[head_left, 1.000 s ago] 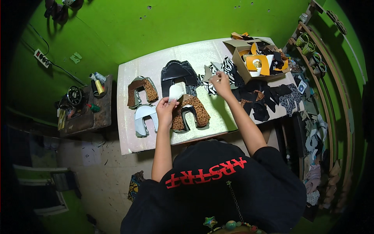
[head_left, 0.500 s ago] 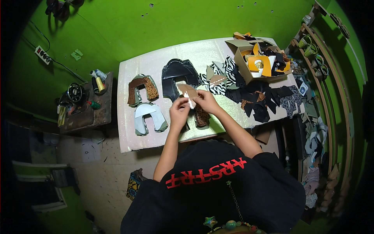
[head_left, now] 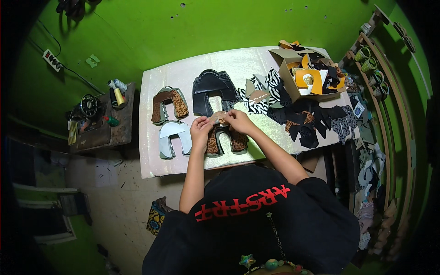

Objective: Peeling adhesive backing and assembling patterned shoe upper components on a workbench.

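Grip at both hands is a narrow pinch: the left hand [head_left: 200,133] and the right hand [head_left: 239,123] hold a small tan piece [head_left: 217,116] between them, fingertips at opposite ends. It hangs over the upper part of an arched leopard-print stack [head_left: 239,143]; whether it touches the stack I cannot tell. It looks thin, light and bendable, so it would likely sag or curl if taken by one end; a light hold on both edges should suit it, and squeezing the middle might crease it. Its finish is too small to judge for slipperiness

Just beyond the fingers lies a black arched stack [head_left: 213,85]; to the left, a pale arched stack [head_left: 172,130] and, above it, a brown and leopard one [head_left: 182,104]. Rightward on the table [head_left: 266,146] are zebra-print pieces [head_left: 274,87], dark scraps [head_left: 309,137] and a cardboard box [head_left: 289,85] full of offcuts. Well apart, leftward, stand thread cones [head_left: 119,96]
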`<state>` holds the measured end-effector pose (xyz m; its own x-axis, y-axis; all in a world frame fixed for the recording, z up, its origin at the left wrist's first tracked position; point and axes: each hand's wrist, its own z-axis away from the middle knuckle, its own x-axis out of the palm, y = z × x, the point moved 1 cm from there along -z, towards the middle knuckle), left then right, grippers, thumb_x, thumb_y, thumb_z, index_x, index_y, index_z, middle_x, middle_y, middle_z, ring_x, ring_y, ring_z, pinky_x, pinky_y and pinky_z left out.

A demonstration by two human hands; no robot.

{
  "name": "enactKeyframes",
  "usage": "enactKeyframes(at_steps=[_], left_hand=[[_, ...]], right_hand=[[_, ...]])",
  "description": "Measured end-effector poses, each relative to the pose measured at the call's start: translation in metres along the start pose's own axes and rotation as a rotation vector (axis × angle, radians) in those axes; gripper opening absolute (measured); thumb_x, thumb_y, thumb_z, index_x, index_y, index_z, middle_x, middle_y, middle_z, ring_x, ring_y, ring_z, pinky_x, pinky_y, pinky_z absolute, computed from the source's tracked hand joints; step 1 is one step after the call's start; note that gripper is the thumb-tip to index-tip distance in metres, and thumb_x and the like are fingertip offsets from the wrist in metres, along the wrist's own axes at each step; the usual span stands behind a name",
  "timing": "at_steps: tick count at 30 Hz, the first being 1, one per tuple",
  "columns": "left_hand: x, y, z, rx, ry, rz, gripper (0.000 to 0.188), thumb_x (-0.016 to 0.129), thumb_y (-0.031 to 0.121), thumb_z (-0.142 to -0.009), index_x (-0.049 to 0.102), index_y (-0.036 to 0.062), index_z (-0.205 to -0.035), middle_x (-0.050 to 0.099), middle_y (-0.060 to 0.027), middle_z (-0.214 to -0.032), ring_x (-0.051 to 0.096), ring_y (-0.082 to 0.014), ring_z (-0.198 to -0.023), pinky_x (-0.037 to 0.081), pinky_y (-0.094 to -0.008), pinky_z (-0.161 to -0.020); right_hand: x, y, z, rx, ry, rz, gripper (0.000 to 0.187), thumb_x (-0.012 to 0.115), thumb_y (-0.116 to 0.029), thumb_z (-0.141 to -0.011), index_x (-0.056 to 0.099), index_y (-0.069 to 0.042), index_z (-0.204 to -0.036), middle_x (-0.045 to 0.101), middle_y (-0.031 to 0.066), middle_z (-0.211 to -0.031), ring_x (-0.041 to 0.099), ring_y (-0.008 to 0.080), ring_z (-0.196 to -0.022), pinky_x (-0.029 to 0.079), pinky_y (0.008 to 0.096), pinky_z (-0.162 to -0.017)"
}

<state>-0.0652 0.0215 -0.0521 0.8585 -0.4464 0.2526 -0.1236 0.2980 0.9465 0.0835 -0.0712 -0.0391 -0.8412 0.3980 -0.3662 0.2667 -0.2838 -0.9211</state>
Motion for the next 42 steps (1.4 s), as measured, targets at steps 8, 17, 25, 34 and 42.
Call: enactKeyframes(at_steps=[8, 17, 25, 34, 42], left_hand=[[0.01, 0.003, 0.008, -0.227, -0.089, 0.135, 0.018, 0.052, 0.006, -0.084, 0.048, 0.0008, -0.101, 0.057, -0.0071, -0.085, 0.06, -0.0145, -0.076, 0.049, -0.0213, -0.065], [-0.022, -0.007, -0.007, 0.092, 0.182, -0.204, 0.027, 0.056, 0.014, -0.082, 0.048, 0.0048, -0.105, 0.055, -0.0026, -0.082, 0.052, -0.0084, -0.064, 0.039, -0.0197, -0.052], [0.001, 0.011, 0.003, -0.091, 0.045, -0.396, 0.028, 0.057, 0.024, -0.085, 0.059, -0.0011, -0.098, 0.058, -0.0038, -0.086, 0.052, -0.0099, -0.069, 0.042, -0.0225, -0.064], [-0.01, -0.006, -0.011, -0.013, -0.157, -0.573, 0.021, 0.061, 0.018, -0.082, 0.063, -0.0022, -0.086, 0.063, -0.0063, -0.076, 0.055, -0.0098, -0.066, 0.044, -0.024, -0.062], [-0.007, -0.001, -0.012, 0.065, 0.002, -0.875, 0.019, 0.068, 0.014, -0.072, 0.064, -0.0019, -0.081, 0.064, -0.0089, -0.069, 0.06, -0.0159, -0.062, 0.047, -0.0277, -0.06]], right_hand=[[0.029, 0.005, -0.008, 0.29, -0.101, -0.441, 0.021, 0.056, -0.016, -0.085, 0.049, 0.002, -0.093, 0.061, 0.0104, -0.074, 0.061, 0.0144, -0.054, 0.048, 0.0226, -0.045], [0.005, 0.016, -0.017, 0.077, -0.011, -0.559, 0.015, 0.059, -0.006, -0.082, 0.055, 0.001, -0.095, 0.06, 0.0028, -0.076, 0.056, 0.007, -0.062, 0.047, 0.019, -0.058], [-0.008, 0.011, -0.008, 0.113, -0.063, -0.756, 0.013, 0.057, -0.003, -0.083, 0.055, 0.0, -0.095, 0.06, 0.0022, -0.075, 0.055, 0.007, -0.062, 0.047, 0.0191, -0.058], [-0.01, 0.025, -0.003, -0.045, 0.129, -0.06, 0.013, 0.065, -0.01, -0.073, 0.06, 0.001, -0.078, 0.058, 0.0039, -0.063, 0.056, 0.0103, -0.057, 0.046, 0.0253, -0.054], [-0.002, 0.018, -0.001, -0.041, 0.216, 0.245, 0.015, 0.064, -0.015, -0.069, 0.062, 0.0, -0.07, 0.06, 0.0166, -0.064, 0.061, 0.0284, -0.059, 0.048, 0.0352, -0.058]])
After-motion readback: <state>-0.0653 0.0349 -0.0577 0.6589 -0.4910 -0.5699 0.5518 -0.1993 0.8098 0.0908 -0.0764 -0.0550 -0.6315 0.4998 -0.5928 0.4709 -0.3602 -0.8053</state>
